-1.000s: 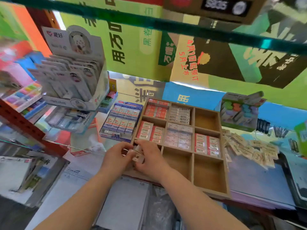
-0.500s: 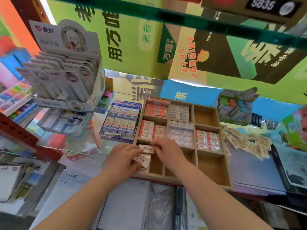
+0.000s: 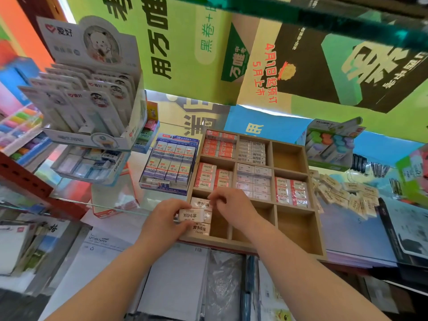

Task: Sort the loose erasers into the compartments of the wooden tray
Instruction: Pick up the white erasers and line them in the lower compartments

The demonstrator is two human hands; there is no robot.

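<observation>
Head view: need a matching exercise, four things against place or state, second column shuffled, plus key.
Things:
A. left hand
B. loose eraser pile
C. blue eraser box
D. back-right compartment of the wooden tray

Place or state:
1. bare wood, nothing in it
2. lies to the right of the tray
3. grips a white eraser over the near-left compartment
4. sits beside the tray's left edge

Pairs: A-3, B-2, C-4, D-1
</observation>
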